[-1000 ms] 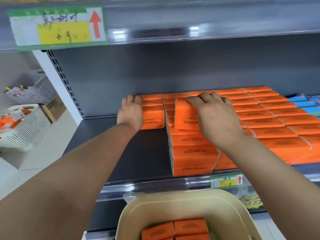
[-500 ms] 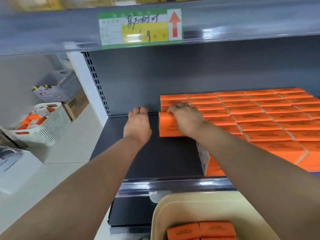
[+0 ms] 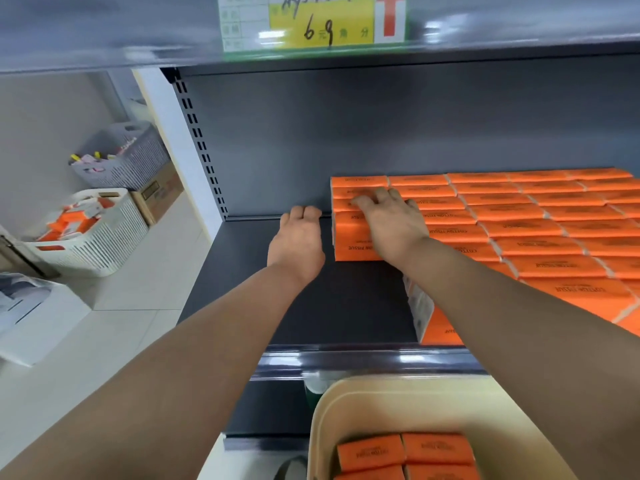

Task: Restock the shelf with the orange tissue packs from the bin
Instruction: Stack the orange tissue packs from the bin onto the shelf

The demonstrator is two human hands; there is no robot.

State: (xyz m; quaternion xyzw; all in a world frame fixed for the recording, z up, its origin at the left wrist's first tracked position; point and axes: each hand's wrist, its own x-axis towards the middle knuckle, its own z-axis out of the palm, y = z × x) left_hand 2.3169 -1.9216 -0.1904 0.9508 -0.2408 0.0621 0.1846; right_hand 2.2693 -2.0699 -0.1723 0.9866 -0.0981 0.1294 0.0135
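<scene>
- The beige bin (image 3: pixel 322 427) is seen nearest, below the shelf's front edge. Orange tissue packs (image 3: pixel 405 452) are still lying in it, so the restocking is judged unfinished.
- The left part of the dark shelf deck (image 3: pixel 311 306) is left bare.
- The left hand (image 3: pixel 298 244) is held low over that bare deck, just beside the stack, and nothing is gripped. A second ago it was pressed against a pack; that bracing has been dropped.
- The right hand (image 3: pixel 391 226) is laid with fingers spread on the end pack (image 3: pixel 353 237). A second ago this pack was gripped at a tilt; now it is set flush in the leftmost column, so this placement is judged nearly done.
- Beyond, the shelved rows (image 3: pixel 536 220) are packed tight up to the grey back panel (image 3: pixel 346 133).
- A price label (image 3: pixel 318 22) is fixed overhead. A white basket (image 3: pixel 93 233), a grey basket (image 3: pixel 128 157) and a carton (image 3: pixel 159 195) are seen on the tiled floor at the left.
</scene>
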